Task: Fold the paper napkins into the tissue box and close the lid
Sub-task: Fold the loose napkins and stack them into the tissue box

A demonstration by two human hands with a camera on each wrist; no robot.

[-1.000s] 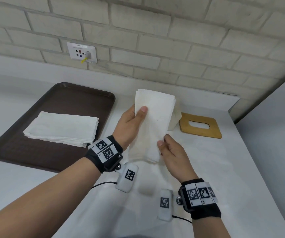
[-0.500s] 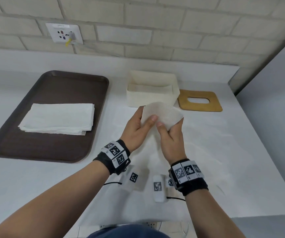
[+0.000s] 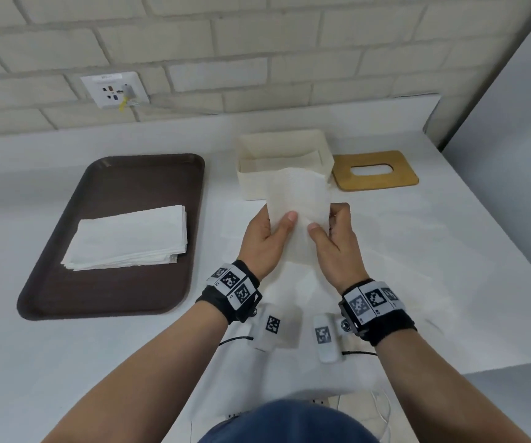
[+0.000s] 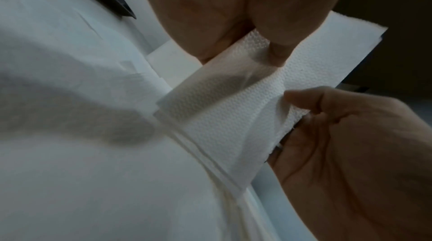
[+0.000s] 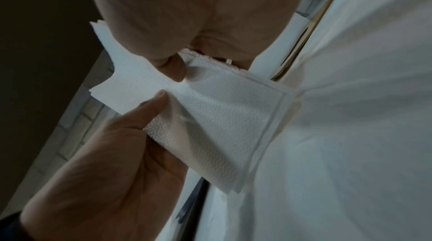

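A folded white paper napkin (image 3: 297, 196) is held upright above the table, just in front of the open cream tissue box (image 3: 283, 155). My left hand (image 3: 265, 238) pinches its left side with the thumb on top, and my right hand (image 3: 334, 241) pinches its right side. Both wrist views show the embossed napkin (image 4: 224, 115) (image 5: 210, 124) clamped between thumbs and fingers, its lower edge near the table. The wooden lid (image 3: 374, 170) with an oval slot lies flat to the right of the box. A stack of napkins (image 3: 129, 238) rests on the brown tray (image 3: 113, 292).
A white cloth (image 3: 385, 251) covers the table under my hands. A brick wall with a power socket (image 3: 113, 89) stands behind the box. A grey wall (image 3: 513, 155) bounds the table on the right. The table's front edge is near my body.
The napkin went from a long hanging sheet to a short fold held by both hands. The hands have come closer together and nearer the box.
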